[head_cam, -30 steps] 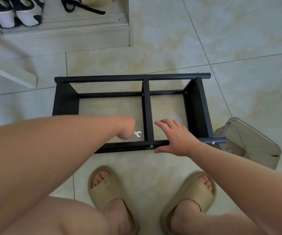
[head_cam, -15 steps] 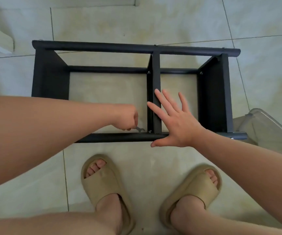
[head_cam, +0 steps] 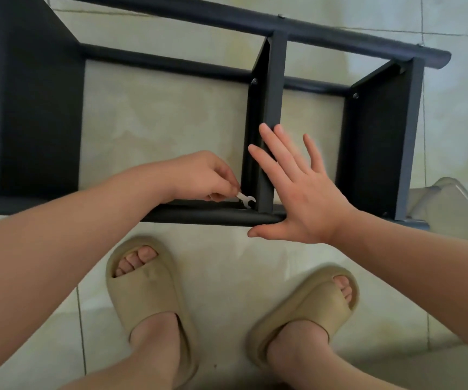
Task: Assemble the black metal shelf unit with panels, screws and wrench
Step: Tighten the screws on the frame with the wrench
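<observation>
The black metal shelf unit (head_cam: pixel 36 114) lies on its side on the tiled floor, with a left panel, a middle panel (head_cam: pixel 272 114) and a right panel (head_cam: pixel 379 142) between round rails. My left hand (head_cam: pixel 203 177) pinches a small silver wrench (head_cam: pixel 245 199), whose open jaw sits at the joint where the middle panel meets the near rail (head_cam: pixel 210 218). My right hand (head_cam: pixel 297 190) lies flat with fingers spread against the middle panel and the near rail. Screw heads show on the far rails.
A clear plastic container (head_cam: pixel 449 204) stands just right of the shelf unit. My two feet in beige slides (head_cam: pixel 145 288) are planted on the tiles right in front of the near rail.
The view has come much closer to the shelf. My left hand has brought the wrench onto the joint at the middle panel. My right hand has spread flat against that panel.
</observation>
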Motion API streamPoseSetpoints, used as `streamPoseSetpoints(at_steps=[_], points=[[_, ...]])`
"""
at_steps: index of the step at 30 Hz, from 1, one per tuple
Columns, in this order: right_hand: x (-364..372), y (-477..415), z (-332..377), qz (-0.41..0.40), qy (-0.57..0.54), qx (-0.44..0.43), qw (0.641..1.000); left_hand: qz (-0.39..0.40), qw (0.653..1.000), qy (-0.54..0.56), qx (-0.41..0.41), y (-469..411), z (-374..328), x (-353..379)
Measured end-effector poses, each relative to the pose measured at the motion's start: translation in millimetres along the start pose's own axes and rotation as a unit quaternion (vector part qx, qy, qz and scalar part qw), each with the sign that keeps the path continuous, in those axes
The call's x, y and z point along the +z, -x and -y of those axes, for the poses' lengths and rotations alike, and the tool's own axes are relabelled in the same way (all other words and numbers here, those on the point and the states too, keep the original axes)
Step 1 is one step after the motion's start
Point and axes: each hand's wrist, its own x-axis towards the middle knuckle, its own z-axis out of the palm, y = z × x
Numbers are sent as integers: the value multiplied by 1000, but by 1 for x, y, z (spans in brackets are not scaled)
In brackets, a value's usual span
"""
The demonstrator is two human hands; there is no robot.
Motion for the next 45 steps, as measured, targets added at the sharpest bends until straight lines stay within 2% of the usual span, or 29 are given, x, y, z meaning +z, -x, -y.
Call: streamPoseSetpoints(at_steps=[3, 12, 18, 30, 37, 45], points=[[0, 0, 0, 0, -7, -3, 1000, 29, 999, 18, -7, 0, -8, 5], [0, 0, 0, -4, -16, -4, 1000, 92, 976, 192, -48, -2, -10, 7], [2, 0, 0, -20, -14, -4, 1000, 42, 951, 297, -78, -4, -10, 10], [1, 0, 0, -19, -22, -3, 1000, 12, 941, 329, -81, -4, -14, 13], [1, 0, 0, -17, -29, -3, 999, 12, 966, 253, -58, -3, -11, 10], [1, 0, 1, -20, -35, -5, 999, 1, 962, 269, -50, -3, -15, 8]])
